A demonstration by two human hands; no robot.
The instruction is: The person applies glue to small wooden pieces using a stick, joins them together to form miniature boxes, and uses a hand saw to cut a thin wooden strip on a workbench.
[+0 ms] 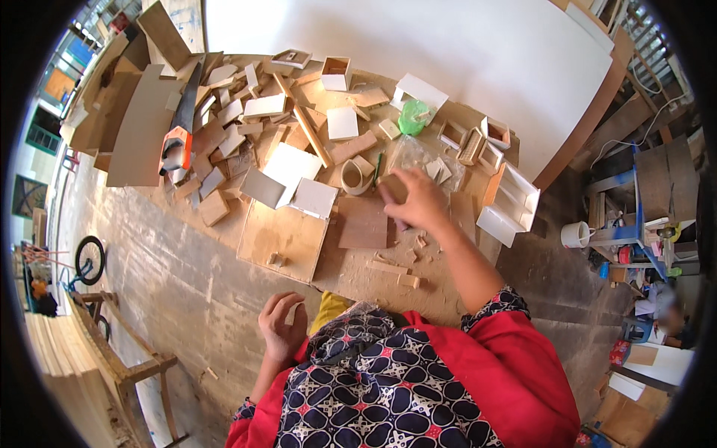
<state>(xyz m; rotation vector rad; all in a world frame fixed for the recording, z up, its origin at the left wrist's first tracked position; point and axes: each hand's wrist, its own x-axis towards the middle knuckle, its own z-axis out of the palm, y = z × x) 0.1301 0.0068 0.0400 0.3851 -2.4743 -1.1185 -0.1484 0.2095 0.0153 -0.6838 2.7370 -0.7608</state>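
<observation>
My right hand (422, 200) is over the worktable, its fingers closed on a narrow dark brown strip (390, 200), whose exact kind I cannot make out. Beside it a flat brown rectangular sheet (364, 224) lies on the table. A tape roll (352, 177) and a green pencil-like stick (377, 169) are just beyond. My left hand (283, 325) hangs off the table's near edge, fingers loosely curled and thumb apart, with nothing in it. Closest to it is a pale wooden board (282, 240) bearing a small wooden piece (277, 259).
Wood offcuts (231, 112) pile up at the far left, with an orange-handled saw (176, 153) on them. Small white-and-wood boxes (511, 200) stand at the right, near a green plastic bag (413, 117). A large white panel (418, 45) rises behind. Wooden pegs (396, 270) lie near me.
</observation>
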